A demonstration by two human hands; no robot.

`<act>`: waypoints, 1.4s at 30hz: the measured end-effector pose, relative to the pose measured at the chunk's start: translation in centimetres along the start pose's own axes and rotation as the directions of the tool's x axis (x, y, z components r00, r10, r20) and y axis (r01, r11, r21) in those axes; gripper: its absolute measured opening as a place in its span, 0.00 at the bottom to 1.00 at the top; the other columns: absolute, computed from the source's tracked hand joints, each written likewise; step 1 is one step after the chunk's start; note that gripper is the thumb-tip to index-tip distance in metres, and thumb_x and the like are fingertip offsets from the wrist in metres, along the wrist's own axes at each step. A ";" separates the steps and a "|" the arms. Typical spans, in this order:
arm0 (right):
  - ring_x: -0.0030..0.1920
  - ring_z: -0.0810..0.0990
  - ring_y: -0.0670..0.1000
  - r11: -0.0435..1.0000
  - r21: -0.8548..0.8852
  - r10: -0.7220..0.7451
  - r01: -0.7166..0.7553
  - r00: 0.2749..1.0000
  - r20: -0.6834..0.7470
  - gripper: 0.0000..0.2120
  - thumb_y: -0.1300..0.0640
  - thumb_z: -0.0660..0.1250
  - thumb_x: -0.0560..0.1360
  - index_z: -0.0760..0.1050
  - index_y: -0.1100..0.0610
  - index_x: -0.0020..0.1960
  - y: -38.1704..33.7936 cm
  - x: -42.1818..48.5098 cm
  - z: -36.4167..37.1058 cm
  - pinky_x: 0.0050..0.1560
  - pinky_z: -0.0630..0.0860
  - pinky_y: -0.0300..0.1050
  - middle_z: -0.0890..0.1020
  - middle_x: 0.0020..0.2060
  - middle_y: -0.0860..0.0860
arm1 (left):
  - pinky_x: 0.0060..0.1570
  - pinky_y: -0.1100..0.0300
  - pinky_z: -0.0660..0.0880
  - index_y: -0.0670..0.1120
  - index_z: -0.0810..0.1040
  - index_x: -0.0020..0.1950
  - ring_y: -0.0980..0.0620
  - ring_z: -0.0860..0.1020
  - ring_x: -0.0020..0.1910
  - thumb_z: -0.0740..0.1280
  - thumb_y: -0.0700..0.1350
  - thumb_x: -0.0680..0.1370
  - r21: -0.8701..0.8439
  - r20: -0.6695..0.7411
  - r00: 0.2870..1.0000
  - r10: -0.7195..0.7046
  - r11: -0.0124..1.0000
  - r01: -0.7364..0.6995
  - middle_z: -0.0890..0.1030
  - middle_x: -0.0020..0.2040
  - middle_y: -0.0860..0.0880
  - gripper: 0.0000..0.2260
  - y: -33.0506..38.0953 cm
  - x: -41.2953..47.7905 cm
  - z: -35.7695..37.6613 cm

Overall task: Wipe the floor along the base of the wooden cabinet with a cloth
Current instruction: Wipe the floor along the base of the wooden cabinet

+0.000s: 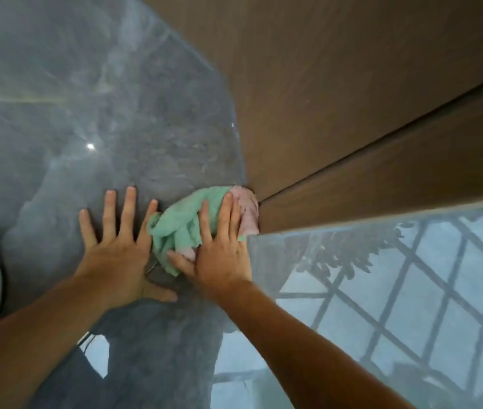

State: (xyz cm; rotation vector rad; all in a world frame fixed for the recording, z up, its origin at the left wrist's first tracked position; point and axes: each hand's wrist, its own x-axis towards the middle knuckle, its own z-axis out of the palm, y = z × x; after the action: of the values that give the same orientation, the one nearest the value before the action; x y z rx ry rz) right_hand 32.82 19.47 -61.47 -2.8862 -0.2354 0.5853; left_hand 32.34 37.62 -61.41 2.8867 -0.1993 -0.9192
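Pressed flat, fingers spread, right hand (219, 255) pins the soft, light green-and-pink cloth (181, 225) to the glossy floor (116, 98) against the wooden cabinet (352, 113) base at 2 o'clock; left hand (116, 255) braces open, likely best pushed from the bunched centre.

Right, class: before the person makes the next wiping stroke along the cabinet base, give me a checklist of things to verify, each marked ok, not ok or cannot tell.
1. Right hand pressed flat on the crumpled green and pink cloth: ok.
2. Cloth reaches the base of the brown wooden cabinet: ok, its pink end touches the corner.
3. Left hand braced, fingers spread, on the glossy grey stone floor: ok.
4. Floor ahead along the cabinet base free of objects: ok.
5. Cloth spread wide enough to cover the strip: not ok, it is bunched.
6. Cloth damp: cannot tell.
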 end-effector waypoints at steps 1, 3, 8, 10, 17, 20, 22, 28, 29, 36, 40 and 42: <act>0.76 0.32 0.64 1.000 0.002 0.010 -0.010 1.000 -0.006 0.48 0.26 0.48 0.71 0.36 0.54 0.78 0.0 2.5 -0.9 0.76 0.40 0.64 0.35 0.76 0.67 | 0.64 0.31 0.25 0.49 0.32 0.75 0.36 0.24 0.74 0.48 0.86 0.42 0.007 0.005 1.000 -0.004 1.000 0.004 0.29 0.78 0.41 0.71 0.1 0.0 0.0; 0.76 0.31 0.64 0.998 0.031 0.057 -0.056 0.998 -0.015 0.47 0.25 0.48 0.70 0.38 0.51 0.79 -0.9 7.4 -2.7 0.75 0.38 0.64 0.34 0.76 0.66 | 0.64 0.29 0.27 0.51 0.26 0.73 0.36 0.22 0.72 0.46 0.86 0.41 -0.012 -0.023 1.000 -0.006 1.000 0.006 0.24 0.75 0.40 0.71 0.3 0.2 0.3; 0.78 0.36 0.60 0.987 0.102 0.121 -0.125 0.992 0.038 0.44 0.24 0.49 0.70 0.41 0.42 0.78 -3.0 20.0 -8.6 0.75 0.45 0.61 0.36 0.79 0.57 | 0.67 0.24 0.38 0.50 0.32 0.78 0.31 0.31 0.75 0.49 0.85 0.40 0.021 -0.030 1.000 0.008 1.000 -0.008 0.30 0.78 0.37 0.74 0.5 0.2 0.5; 0.79 0.40 0.60 0.990 0.036 0.133 -0.135 0.990 0.038 0.44 0.23 0.48 0.69 0.42 0.42 0.78 -3.2 23.1 -10.0 0.76 0.48 0.58 0.38 0.79 0.57 | 0.65 0.23 0.49 0.46 0.54 0.79 0.28 0.51 0.76 0.51 0.84 0.40 0.007 -0.053 0.998 0.034 0.999 -0.034 0.52 0.79 0.33 0.73 0.4 0.2 0.9; 0.79 0.41 0.62 0.989 -0.112 0.087 -0.092 0.995 -0.055 0.41 0.23 0.46 0.69 0.44 0.38 0.77 -2.9 18.4 -8.2 0.74 0.38 0.67 0.43 0.79 0.64 | 0.68 0.25 0.42 0.49 0.39 0.80 0.32 0.38 0.77 0.53 0.84 0.42 -0.002 -0.039 0.999 0.025 1.000 -0.025 0.39 0.80 0.37 0.73 0.5 -0.2 0.4; 0.78 0.39 0.63 0.987 -0.153 0.048 -0.044 0.999 0.025 0.42 0.23 0.47 0.69 0.40 0.38 0.77 -1.4 10.4 -5.9 0.73 0.35 0.68 0.41 0.78 0.67 | 0.64 0.26 0.29 0.50 0.24 0.74 0.34 0.23 0.72 0.53 0.85 0.44 0.003 0.003 1.000 0.003 1.000 -0.003 0.28 0.77 0.39 0.72 0.7 -0.2 0.0; 0.78 0.38 0.65 0.982 -0.190 0.029 -0.005 0.992 0.119 0.43 0.23 0.47 0.69 0.34 0.38 0.76 -0.4 4.5 -4.4 0.73 0.37 0.67 0.38 0.76 0.68 | 0.58 0.29 0.21 0.48 0.23 0.74 0.34 0.21 0.70 0.54 0.84 0.46 0.041 0.055 0.998 -0.007 0.999 0.004 0.33 0.79 0.39 0.71 0.6 -0.2 -0.5; 0.77 0.37 0.66 0.996 -0.083 0.038 -0.023 0.981 0.191 0.42 0.22 0.47 0.68 0.31 0.34 0.74 0.7 -2.2 -2.5 0.75 0.46 0.66 0.35 0.77 0.65 | 0.56 0.34 0.15 0.62 0.18 0.67 0.39 0.12 0.63 0.55 0.84 0.45 -0.062 0.092 0.995 0.031 0.998 -0.025 0.22 0.72 0.47 0.66 0.4 0.1 -0.5; 0.77 0.38 0.66 0.998 -0.048 0.050 -0.042 0.984 0.173 0.41 0.23 0.47 0.69 0.32 0.34 0.74 0.2 -1.0 -2.7 0.75 0.49 0.67 0.34 0.77 0.64 | 0.58 0.32 0.16 0.61 0.20 0.70 0.38 0.14 0.64 0.54 0.84 0.45 -0.056 0.085 0.996 0.028 0.998 -0.023 0.23 0.73 0.45 0.66 0.3 0.2 -0.3; 0.79 0.42 0.62 0.993 -0.062 0.096 -0.096 0.995 0.006 0.39 0.23 0.45 0.69 0.41 0.35 0.77 -2.3 18.5 -7.6 0.75 0.40 0.64 0.39 0.78 0.64 | 0.59 0.30 0.21 0.51 0.19 0.71 0.35 0.19 0.69 0.52 0.85 0.44 -0.020 0.001 1.000 0.028 0.999 -0.028 0.19 0.72 0.41 0.71 0.0 0.9 1.0; 0.79 0.41 0.62 0.993 -0.083 0.084 -0.084 0.996 -0.008 0.39 0.24 0.45 0.70 0.43 0.36 0.77 -2.4 19.7 -8.1 0.75 0.35 0.65 0.41 0.78 0.64 | 0.58 0.32 0.19 0.51 0.19 0.71 0.36 0.18 0.68 0.50 0.86 0.42 -0.027 -0.008 0.999 0.039 0.999 -0.039 0.17 0.70 0.42 0.71 -0.3 0.7 1.2; 0.78 0.40 0.62 0.995 -0.080 0.051 -0.052 0.998 -0.024 0.40 0.24 0.47 0.70 0.44 0.37 0.77 -1.8 15.7 -6.9 0.75 0.36 0.64 0.41 0.78 0.65 | 0.58 0.31 0.20 0.52 0.18 0.70 0.36 0.16 0.67 0.53 0.85 0.43 -0.031 0.040 0.999 0.031 0.999 -0.030 0.16 0.70 0.43 0.71 0.0 0.4 0.4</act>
State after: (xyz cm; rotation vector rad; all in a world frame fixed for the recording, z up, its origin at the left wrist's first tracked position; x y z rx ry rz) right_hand 49.66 23.19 -60.61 -2.9826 -0.1857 0.5647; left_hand 32.47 37.51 -61.98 2.8312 -0.2296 -0.9669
